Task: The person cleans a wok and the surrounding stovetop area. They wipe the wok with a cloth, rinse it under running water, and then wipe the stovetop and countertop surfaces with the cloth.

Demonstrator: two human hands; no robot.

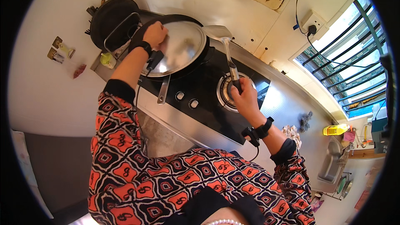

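Observation:
My left hand (156, 36) is closed at the top of a domed metal lid (184, 50). No knob shows, so my fingers hide the grip. Beneath the lid is a dark wok (204, 57), its inside covered from view. A flat metal handle (164, 90) with a hole juts out from under the lid towards me. In my right hand (245, 95) is the dark grip of a metal wok spatula (229, 50). Its broad blade points up and away, beside the lid's right rim, above the cooktop. The hand is over the right-hand gas burner (223, 90).
The black glass gas cooktop (203, 90) has two knobs. Another dark pan (112, 22) leans at the back left, near a green-and-white cup (107, 61). Rightward lie steel wool (305, 121), a cloth (292, 134), a yellow bottle (336, 129) and a sink (329, 162). A cable hangs from a socket (312, 23).

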